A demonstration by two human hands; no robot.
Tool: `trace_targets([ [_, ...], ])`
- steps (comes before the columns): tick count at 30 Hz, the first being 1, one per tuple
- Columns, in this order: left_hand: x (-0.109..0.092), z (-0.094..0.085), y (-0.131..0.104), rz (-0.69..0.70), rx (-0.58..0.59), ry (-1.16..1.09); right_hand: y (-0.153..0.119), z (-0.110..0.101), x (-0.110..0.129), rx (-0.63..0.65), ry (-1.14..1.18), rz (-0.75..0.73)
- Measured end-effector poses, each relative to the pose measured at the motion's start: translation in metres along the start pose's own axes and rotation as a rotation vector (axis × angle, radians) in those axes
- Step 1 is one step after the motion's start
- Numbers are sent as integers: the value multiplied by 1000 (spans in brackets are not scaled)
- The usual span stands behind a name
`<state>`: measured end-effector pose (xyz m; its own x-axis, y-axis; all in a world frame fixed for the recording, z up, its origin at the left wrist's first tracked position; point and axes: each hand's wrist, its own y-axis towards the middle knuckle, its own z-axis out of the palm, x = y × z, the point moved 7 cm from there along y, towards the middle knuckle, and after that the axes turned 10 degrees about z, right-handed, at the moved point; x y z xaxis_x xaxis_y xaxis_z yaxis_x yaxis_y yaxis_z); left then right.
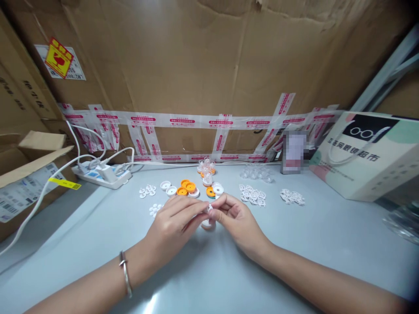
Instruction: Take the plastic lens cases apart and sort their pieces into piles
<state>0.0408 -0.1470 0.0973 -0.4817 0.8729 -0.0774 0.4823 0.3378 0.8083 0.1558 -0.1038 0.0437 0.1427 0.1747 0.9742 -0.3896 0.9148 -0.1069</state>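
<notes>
Fingertips of my left hand (178,218) and my right hand (237,220) meet in a pinch around a small white plastic part (208,208); its exact shape is mostly covered. Just below the fingers a round white piece (207,224) sits on the table, partly hidden. Beyond my hands lie orange round caps (188,186) and white round caps (170,190). Another orange and white cluster (214,190) stands behind the fingers, with clear-topped assembled pieces (207,168) further back. Small white discs (155,210) are partly covered by my left hand.
White stemmed pieces (147,191) lie at left. To the right are flat white cut-out parts (252,195), more white parts (292,196) and clear domes (257,172). A power strip (103,174), open carton (29,187), paper bag (363,157) and blurred upright box (293,152) surround the table.
</notes>
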Motion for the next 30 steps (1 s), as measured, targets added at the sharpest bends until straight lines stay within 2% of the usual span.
trace_targets([
  [4, 4, -2, 1, -6, -1, 31, -1, 0, 4, 10, 3, -14],
  [11, 4, -1, 1, -33, -3, -49, -3, -1, 4, -2, -4, 18],
  [20, -2, 2, -1, 56, 49, -1, 1, -6, 1, 9, -73, 49],
  [30, -3, 4, -3, 66, 70, 46, -1, -5, 4, -1, -136, 43],
])
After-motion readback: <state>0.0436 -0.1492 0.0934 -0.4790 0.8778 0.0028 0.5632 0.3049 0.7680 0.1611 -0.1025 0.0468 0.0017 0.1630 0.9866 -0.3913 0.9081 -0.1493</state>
